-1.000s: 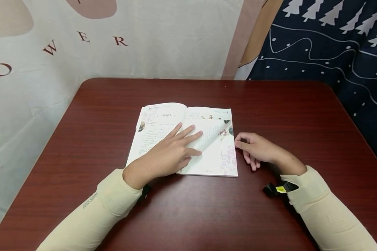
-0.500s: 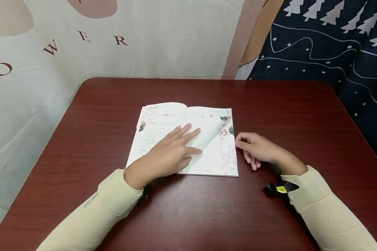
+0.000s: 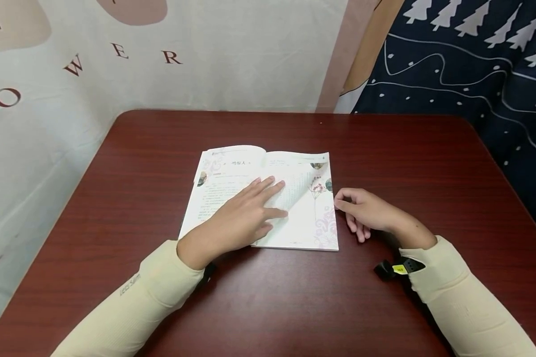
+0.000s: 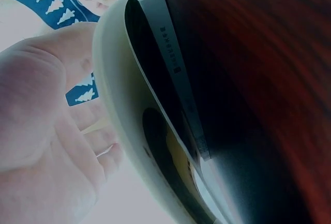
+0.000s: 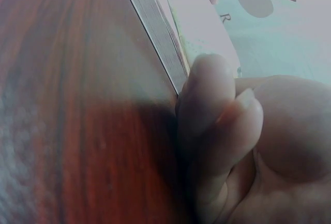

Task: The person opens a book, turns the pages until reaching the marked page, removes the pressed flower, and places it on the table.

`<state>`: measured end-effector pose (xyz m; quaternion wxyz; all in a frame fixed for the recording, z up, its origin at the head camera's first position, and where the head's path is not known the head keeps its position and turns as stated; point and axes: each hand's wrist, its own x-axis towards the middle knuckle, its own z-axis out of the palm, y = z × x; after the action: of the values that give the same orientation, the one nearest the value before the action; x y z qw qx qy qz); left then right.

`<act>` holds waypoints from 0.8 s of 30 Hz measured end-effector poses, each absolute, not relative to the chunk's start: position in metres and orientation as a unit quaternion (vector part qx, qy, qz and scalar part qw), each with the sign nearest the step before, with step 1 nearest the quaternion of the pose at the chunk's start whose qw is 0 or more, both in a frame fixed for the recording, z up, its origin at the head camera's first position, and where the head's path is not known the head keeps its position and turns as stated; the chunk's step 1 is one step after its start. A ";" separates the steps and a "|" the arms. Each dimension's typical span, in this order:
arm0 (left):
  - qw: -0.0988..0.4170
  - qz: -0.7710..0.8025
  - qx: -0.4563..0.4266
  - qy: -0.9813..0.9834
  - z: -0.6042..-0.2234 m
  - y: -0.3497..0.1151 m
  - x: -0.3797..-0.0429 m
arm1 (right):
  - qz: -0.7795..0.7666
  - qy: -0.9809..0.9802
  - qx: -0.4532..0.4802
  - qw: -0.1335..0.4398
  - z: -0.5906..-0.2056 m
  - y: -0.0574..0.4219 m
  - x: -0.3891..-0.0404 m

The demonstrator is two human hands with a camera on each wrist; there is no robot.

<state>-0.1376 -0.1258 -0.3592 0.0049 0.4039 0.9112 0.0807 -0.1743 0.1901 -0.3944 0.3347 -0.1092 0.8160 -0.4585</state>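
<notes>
An open book (image 3: 219, 191) with printed white pages lies on the brown table. Across its middle my left hand (image 3: 245, 213) rests with straight, spread fingers on the right-hand side, on a bent page (image 3: 297, 191) that bulges up and shows a diagonal crease. The left wrist view has the book's spine (image 4: 176, 63) and my left palm (image 4: 46, 131). Just off the book's right edge is my right hand (image 3: 366, 210), its fingers loosely curled and holding nothing. In the right wrist view those fingers (image 5: 207, 89) sit close against the page block (image 5: 155, 27); contact cannot be told.
The dark red-brown table (image 3: 286, 302) stretches around the book on all sides. Behind it hang a pale curtain (image 3: 250, 59) with letters and a navy cloth (image 3: 446, 84) with white trees. A black wrist camera (image 3: 386, 270) sits under the right sleeve.
The bent page's upper edge has shifted upward, covering the small pictures on the page beneath. My left fingers have drawn slightly closer together. My right hand has stayed put.
</notes>
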 end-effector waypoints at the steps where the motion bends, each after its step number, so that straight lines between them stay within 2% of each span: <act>1: 0.005 0.080 0.405 0.911 -0.359 -0.126 -0.138 | -0.459 0.816 -0.109 0.335 -0.395 0.190 -0.174; 13: -0.007 0.071 0.392 0.917 -0.359 -0.128 -0.138 | -0.458 0.816 -0.107 0.335 -0.395 0.189 -0.175; 24: 0.008 0.049 0.358 0.932 -0.358 -0.130 -0.135 | -0.458 0.816 -0.106 0.337 -0.396 0.190 -0.174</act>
<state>-0.1350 -0.1298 -0.3581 0.0082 0.3582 0.9323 0.0495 -0.1739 0.1902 -0.3959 0.3368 -0.1055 0.8161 -0.4575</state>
